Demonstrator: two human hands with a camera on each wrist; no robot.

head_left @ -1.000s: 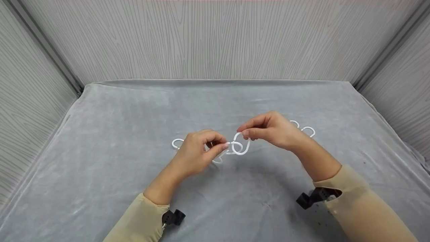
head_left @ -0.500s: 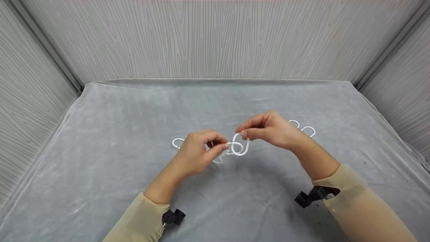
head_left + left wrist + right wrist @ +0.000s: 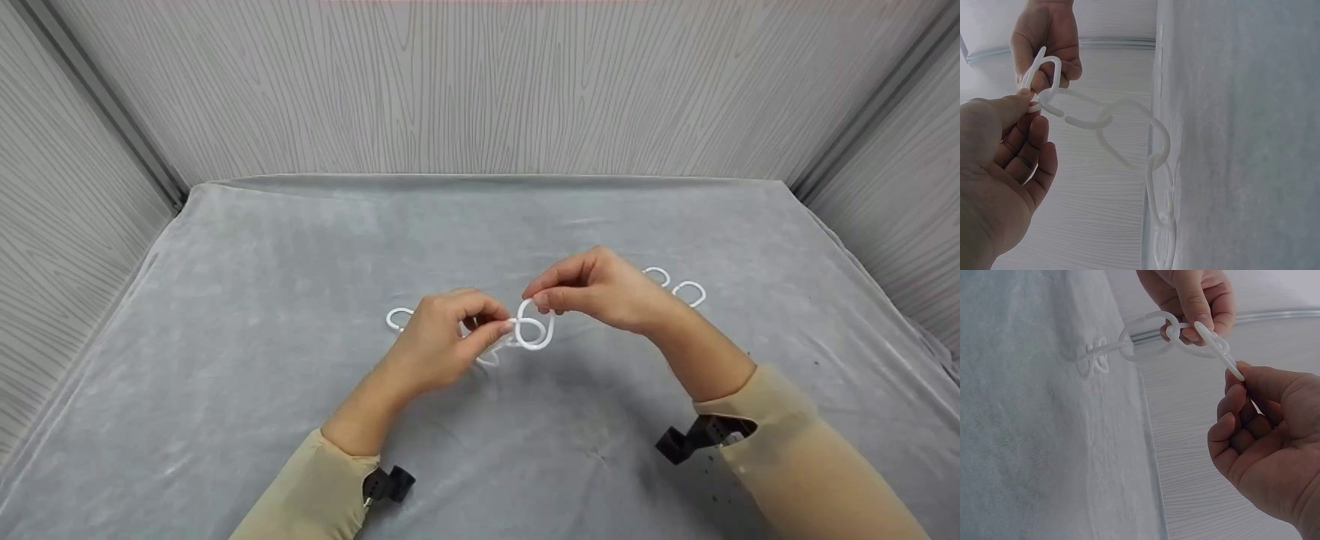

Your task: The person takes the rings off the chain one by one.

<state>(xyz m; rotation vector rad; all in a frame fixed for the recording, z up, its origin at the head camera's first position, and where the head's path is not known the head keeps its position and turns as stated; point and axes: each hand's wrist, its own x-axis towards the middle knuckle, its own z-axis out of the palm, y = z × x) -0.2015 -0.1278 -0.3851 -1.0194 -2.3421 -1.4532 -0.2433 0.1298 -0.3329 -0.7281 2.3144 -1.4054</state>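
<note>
A: Start with the hands, what is each one doing?

B: The right hand (image 3: 600, 289) has thumb and forefinger pinched on the top of a single white link (image 3: 534, 330), holding it upright above the cloth. From the right wrist camera the link's open end pokes out of that pinch, with the other fingers curled loosely under it.

A: And the left?

B: The left hand (image 3: 442, 337) pinches the end link of a white plastic chain (image 3: 1123, 138) between thumb and forefinger, the remaining fingers curled in toward the palm. That end link and the single link cross each other right between the two hands, touching.

A: Where does the chain go from there?

B: From the left wrist view it hangs off the left hand in a sagging run of oval links, down to the grey cloth (image 3: 300, 247), where its last links lie flat. In the head view one of those links peeks out just left of the left hand.

A: Anything else nearby?

B: Two loose white links (image 3: 679, 286) lie on the cloth just behind the right wrist. Pale wood-grain walls (image 3: 480, 82) stand around the cloth on three sides, and both arms wear beige sleeves (image 3: 802, 457) with black camera mounts at the wrists
</note>
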